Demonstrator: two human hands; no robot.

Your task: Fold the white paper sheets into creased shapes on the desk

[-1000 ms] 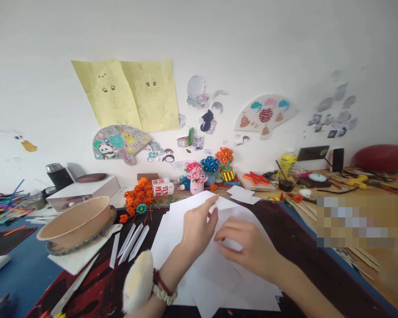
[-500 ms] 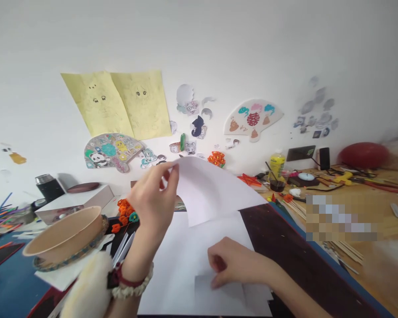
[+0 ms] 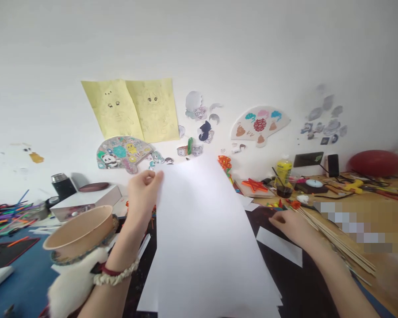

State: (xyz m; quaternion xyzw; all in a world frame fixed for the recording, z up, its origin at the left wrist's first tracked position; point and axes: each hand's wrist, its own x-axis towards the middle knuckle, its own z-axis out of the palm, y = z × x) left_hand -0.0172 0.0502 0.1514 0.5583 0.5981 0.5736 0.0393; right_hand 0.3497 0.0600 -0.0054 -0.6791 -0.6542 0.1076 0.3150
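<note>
Flask [image 3: 65, 189]: far left of the sheet [image 3: 202, 234], toward the wall.
Bowl [image 3: 78, 227]: left of the sheet, tilted, nearer than the flask.
Left hand [image 3: 142, 194]: at the sheet's upper left corner, fingers pinching it.
Sheet: top edge raised off the mat [image 3: 293, 291], lower part running down in front of the person.
Papers [image 3: 148, 287]: poking out past the sheet's lower left edge.
Strip [image 3: 280, 247]: on the mat, right of the sheet, apart from it.
Right hand [image 3: 290, 225]: right of the sheet, by the strip; fingers curled, can't tell if tips meet.
Sticks [image 3: 343, 245]: farther right of the sheet.
</note>
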